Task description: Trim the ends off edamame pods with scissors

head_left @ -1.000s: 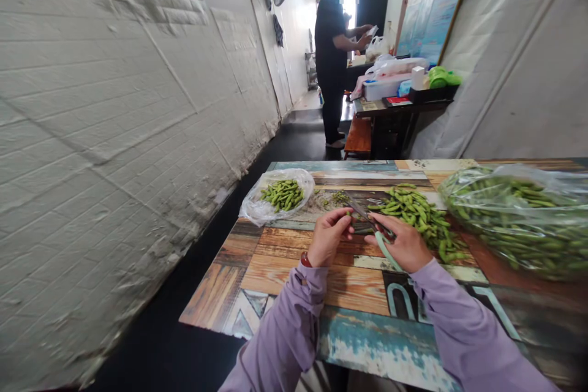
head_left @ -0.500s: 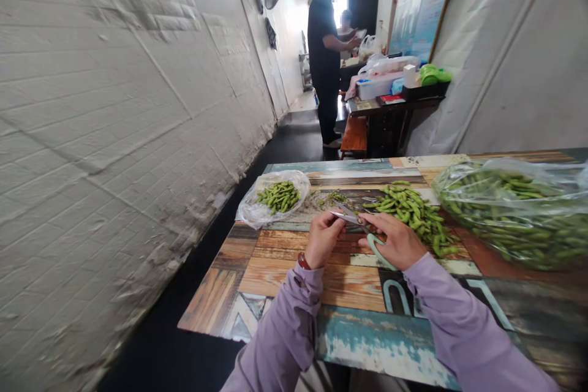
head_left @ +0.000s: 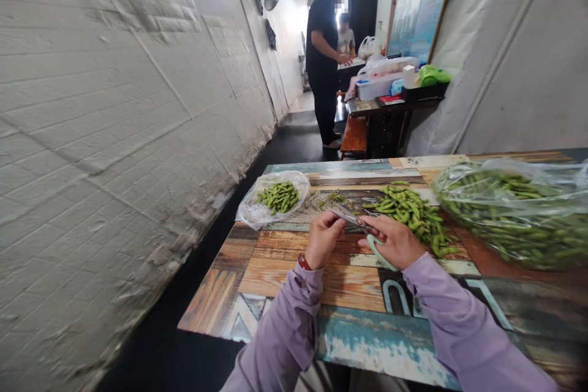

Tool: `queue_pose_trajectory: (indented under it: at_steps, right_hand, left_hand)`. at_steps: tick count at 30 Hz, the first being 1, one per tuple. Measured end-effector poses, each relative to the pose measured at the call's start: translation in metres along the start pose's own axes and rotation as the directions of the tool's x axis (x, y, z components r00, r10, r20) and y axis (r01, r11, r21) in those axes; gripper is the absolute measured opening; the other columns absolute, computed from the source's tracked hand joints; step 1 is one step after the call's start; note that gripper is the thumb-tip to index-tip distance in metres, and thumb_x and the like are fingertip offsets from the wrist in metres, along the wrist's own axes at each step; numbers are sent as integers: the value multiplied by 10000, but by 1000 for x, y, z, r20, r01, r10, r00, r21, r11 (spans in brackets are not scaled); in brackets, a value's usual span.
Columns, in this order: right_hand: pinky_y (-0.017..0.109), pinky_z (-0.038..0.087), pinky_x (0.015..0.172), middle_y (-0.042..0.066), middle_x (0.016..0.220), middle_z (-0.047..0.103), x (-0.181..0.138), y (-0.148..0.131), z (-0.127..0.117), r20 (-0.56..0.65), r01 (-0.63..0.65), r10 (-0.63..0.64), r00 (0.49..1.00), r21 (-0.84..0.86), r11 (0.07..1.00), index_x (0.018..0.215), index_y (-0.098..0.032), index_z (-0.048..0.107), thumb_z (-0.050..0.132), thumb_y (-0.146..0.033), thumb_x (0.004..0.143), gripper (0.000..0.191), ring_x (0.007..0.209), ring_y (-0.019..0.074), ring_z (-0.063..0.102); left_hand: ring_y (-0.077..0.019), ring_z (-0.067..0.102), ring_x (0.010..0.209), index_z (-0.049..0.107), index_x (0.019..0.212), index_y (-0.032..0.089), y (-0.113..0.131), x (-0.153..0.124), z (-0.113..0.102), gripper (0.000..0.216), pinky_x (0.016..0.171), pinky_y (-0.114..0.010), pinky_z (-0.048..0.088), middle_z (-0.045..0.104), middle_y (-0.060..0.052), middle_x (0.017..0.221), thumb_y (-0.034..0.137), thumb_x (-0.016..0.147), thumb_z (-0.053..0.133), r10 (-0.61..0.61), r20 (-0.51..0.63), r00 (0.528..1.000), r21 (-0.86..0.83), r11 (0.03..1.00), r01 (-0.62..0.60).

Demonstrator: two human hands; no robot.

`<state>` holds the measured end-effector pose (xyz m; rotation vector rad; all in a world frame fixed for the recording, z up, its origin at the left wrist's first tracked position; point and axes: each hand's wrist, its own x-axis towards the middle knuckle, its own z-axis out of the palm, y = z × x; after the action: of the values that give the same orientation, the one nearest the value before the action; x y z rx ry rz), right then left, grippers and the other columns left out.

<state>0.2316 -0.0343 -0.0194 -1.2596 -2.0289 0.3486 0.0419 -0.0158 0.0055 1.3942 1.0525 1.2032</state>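
My right hand [head_left: 394, 241] grips a pair of scissors [head_left: 362, 226] with pale green handles, blades pointing left and up. My left hand [head_left: 324, 237] is pinched closed right at the blade tips, and whatever it holds is too small to make out. Just beyond my right hand lies a loose pile of green bean pods [head_left: 411, 211] on the painted wooden table [head_left: 294, 275]. Small trimmed scraps [head_left: 331, 198] lie past the scissors.
A small clear bag of pods [head_left: 275, 197] sits at the table's far left, a large clear bag full of pods [head_left: 519, 211] at the right. A brick wall runs along the left. Farther off a person in black [head_left: 324, 55] stands at a cluttered counter [head_left: 395, 95].
My hands and the scissors have shifted slightly left and closer together since a second ago. The person in black has lowered an arm toward the counter.
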Motion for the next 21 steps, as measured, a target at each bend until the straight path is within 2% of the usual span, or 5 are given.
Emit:
queue_pose_trajectory:
  at_steps: [6,11,15,18,21]
  right_hand:
    - [276,491,604,28,770,604,-1,2,0,12,-3,3,1000,-9,1000,1151,-219,623,629,-416,747,450,632,157,563]
    - [309,524,705,63,919,675,-1,6,4,7,-13,13,1000,-2,1000,1149,-229,625,632,-424,754,440,739,189,633]
    - [356,522,815,86,1013,691,0,7,7,-84,-79,81,993,34,996,1126,-215,642,645,-455,740,454,902,240,650]
    - [357,525,811,100,1028,685,2,5,5,-150,-161,169,974,63,985,1136,-192,640,653,-468,730,491,907,249,650]
    - [340,537,732,83,956,674,2,4,4,-133,-173,181,974,66,983,1167,-195,616,648,-472,729,520,802,221,645]
  left_hand:
    - [-90,456,536,669,730,141,-1,0,0,147,525,-208,363,532,14,573,279,736,618,4,7,1000,-10,1000,-4]
    - [-85,448,540,684,781,141,-4,0,1,176,512,-202,354,545,7,601,302,744,622,-9,20,1000,-29,1000,10]
    - [-94,496,583,680,798,145,-8,3,0,195,522,-203,375,595,-12,678,297,676,690,-29,-92,995,-79,997,21]
    - [-69,478,550,657,814,147,-9,5,-3,248,502,-192,357,583,8,681,290,627,732,-56,-170,984,-174,984,26]
    - [-50,445,470,598,839,155,-9,6,-5,317,454,-187,327,534,48,614,326,616,745,-154,-145,977,-342,935,97]
